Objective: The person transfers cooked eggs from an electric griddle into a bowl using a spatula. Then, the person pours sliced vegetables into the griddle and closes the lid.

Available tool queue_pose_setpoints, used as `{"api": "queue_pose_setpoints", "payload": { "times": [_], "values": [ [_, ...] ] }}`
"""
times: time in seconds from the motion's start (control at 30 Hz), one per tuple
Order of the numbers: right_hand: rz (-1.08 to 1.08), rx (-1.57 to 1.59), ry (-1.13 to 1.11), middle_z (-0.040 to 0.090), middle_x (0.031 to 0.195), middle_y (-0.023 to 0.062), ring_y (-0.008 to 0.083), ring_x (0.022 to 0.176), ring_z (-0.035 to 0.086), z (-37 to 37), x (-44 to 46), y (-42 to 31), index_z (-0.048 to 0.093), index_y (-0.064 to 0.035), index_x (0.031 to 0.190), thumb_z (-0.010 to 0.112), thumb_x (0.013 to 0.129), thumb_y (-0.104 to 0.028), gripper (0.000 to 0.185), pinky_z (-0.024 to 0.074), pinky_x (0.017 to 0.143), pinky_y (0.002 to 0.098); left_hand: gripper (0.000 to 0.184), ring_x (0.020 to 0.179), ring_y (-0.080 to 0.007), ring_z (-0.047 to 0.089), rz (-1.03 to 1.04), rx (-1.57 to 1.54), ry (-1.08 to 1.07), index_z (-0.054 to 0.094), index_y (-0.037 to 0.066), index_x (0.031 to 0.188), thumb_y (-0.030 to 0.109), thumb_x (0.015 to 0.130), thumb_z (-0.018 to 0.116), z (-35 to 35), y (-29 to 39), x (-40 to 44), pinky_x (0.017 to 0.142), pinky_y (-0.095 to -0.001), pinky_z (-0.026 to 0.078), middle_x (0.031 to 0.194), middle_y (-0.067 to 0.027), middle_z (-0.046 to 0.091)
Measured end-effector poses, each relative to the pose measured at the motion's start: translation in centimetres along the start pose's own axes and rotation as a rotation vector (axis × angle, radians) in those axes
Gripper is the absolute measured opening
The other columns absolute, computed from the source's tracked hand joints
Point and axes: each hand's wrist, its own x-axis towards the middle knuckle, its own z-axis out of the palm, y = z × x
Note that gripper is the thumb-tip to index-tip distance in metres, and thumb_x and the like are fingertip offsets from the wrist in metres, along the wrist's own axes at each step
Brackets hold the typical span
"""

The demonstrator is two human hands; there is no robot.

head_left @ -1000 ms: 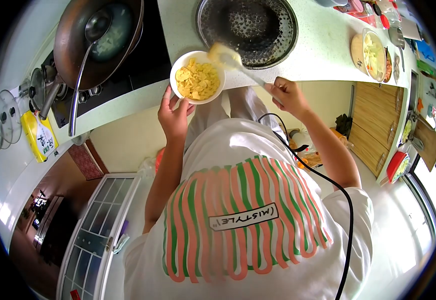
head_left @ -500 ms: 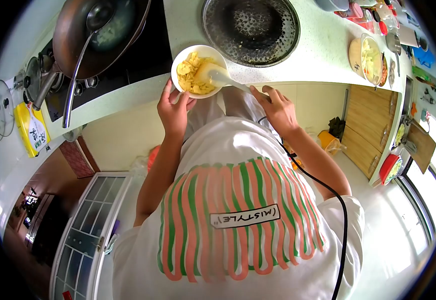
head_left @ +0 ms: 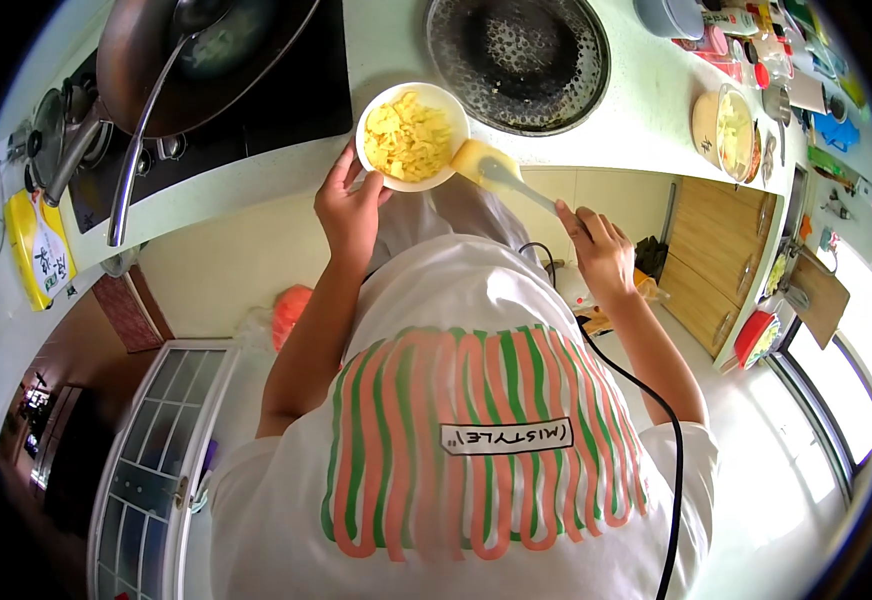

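My left hand (head_left: 349,205) grips the lower left side of a white bowl (head_left: 364,150) near the counter's edge. Yellow pieces that look like scrambled egg (head_left: 408,137) fill the bowl. In my right hand (head_left: 599,240) is the handle of a spatula (head_left: 531,193), its fingers closed round the end. The spatula's yellow-smeared blade (head_left: 486,166) is at the bowl's right rim; whether it touches the rim I cannot tell. Just behind the bowl lies a round dark tray (head_left: 521,60) with a speckled surface.
A wok (head_left: 136,80) holding a metal ladle (head_left: 146,120) and cloudy liquid sits on the black stove (head_left: 286,110) at the left. A yellow packet (head_left: 41,250) lies left of it. Toward the right are a food container (head_left: 708,122) and several jars. A black cable (head_left: 671,480) crosses my shirt.
The spatula's blade was over the tray's edge, then in the bowl, and is now at the bowl's right rim. My right hand has moved right. The egg now looks flatter and more spread.
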Motion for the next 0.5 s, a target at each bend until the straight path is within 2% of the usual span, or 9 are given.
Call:
{"api": "queue_pose_setpoints", "payload": {
  "times": [0.07, 0.1, 0.2, 0.23, 0.33, 0.37, 0.47, 0.5],
  "values": [
    [0.001, -0.012, 0.069, 0.06, 0.101, 0.0012, 0.0175, 0.081, 0.063, -0.8, 0.1, -0.2, 0.065, -0.0183, 0.136, 0.067, 0.072, 0.0, 0.066, 0.056, 0.068, 0.0327, 0.055, 0.106, -0.0166, 0.068, 0.004, -0.017, -0.016, 0.055, 0.002, 0.142, 0.0, 0.088, 0.065, -0.1, 0.2, 0.2, 0.077, -0.0298, 0.064, 0.126, -0.0147, 0.067],
    [0.013, 0.013, 0.131, 0.062, 0.099, 0.0019, 0.0177, 0.075, 0.064, -1.2, 0.2, -0.2, 0.068, -0.0171, 0.133, 0.068, 0.077, 0.003, 0.059, 0.0556, 0.066, 0.0318, 0.054, 0.106, -0.0165, 0.068, -0.008, -0.039, -0.022, 0.055, 0.002, 0.142, 0.001, 0.089, 0.066, -0.2, 0.1, 0.3, 0.078, -0.0298, 0.064, 0.125, -0.0145, 0.067],
    [0.262, 0.308, 0.156, 0.065, 0.1, 0.0051, 0.0185, 0.071, 0.063, -1.2, 0.2, -0.9, 0.066, -0.0161, 0.134, 0.065, 0.086, 0.005, 0.053, 0.0549, 0.064, 0.0314, 0.053, 0.105, -0.0164, 0.068, -0.036, -0.082, -0.031, 0.055, 0.001, 0.142, 0.002, 0.09, 0.067, -0.6, -0.3, 0.9, 0.078, -0.0299, 0.064, 0.123, -0.0141, 0.067],
    [0.239, 0.412, 0.175, 0.068, 0.097, 0.0067, 0.0155, 0.062, 0.059, -1.3, 1.1, -1.2, 0.063, -0.0103, 0.137, 0.061, 0.094, 0.005, 0.046, 0.051, 0.058, 0.0282, 0.052, 0.105, -0.0164, 0.068, -0.043, -0.083, -0.029, 0.056, 0.001, 0.141, 0.002, 0.09, 0.067, -0.7, -0.2, 0.9, 0.078, -0.0299, 0.064, 0.123, -0.0141, 0.067],
    [0.587, 1.195, -0.126, 0.069, 0.096, 0.0076, 0.0107, 0.061, 0.055, -0.1, 2.3, -2.0, 0.06, -0.0032, 0.138, 0.059, 0.096, 0.006, 0.043, 0.0452, 0.054, 0.0252, 0.051, 0.097, -0.0188, 0.071, -0.043, -0.077, -0.044, 0.053, -0.002, 0.142, 0.001, 0.092, 0.063, -0.8, -0.5, 1.3, 0.079, -0.031, 0.064, 0.119, -0.0135, 0.069],
    [0.649, 1.424, -0.187, 0.069, 0.099, 0.0079, 0.009, 0.056, 0.047, 0.5, 2.9, -2.5, 0.058, 0.0009, 0.139, 0.055, 0.103, -0.006, 0.037, 0.0394, 0.049, 0.0245, 0.051, 0.094, -0.0201, 0.073, -0.04, -0.074, -0.05, 0.052, -0.002, 0.143, 0.0, 0.093, 0.062, -0.9, -0.6, 1.4, 0.08, -0.0316, 0.064, 0.117, -0.0132, 0.069],
    [0.676, 1.614, -0.437, 0.068, 0.098, 0.0097, 0.0093, 0.053, 0.046, 1.3, 4.8, -3.2, 0.059, 0.0001, 0.139, 0.054, 0.104, -0.01, 0.036, 0.039, 0.049, 0.0235, 0.051, 0.094, -0.0212, 0.073, -0.023, -0.069, -0.085, 0.05, -0.003, 0.144, 0.0, 0.094, 0.061, -1.1, -0.5, 1.7, 0.081, -0.032, 0.064, 0.118, -0.0136, 0.069],
    [0.696, 1.65, -0.455, 0.068, 0.096, 0.0093, 0.009, 0.051, 0.045, 2.4, 4.6, -3.2, 0.059, 0.0, 0.137, 0.053, 0.105, -0.013, 0.036, 0.037, 0.048, 0.0222, 0.051, 0.095, -0.0214, 0.073, -0.022, -0.067, -0.094, 0.05, -0.003, 0.144, 0.0, 0.094, 0.061, -1.0, -0.4, 1.7, 0.081, -0.0325, 0.064, 0.118, -0.0138, 0.069]
  ]
}}
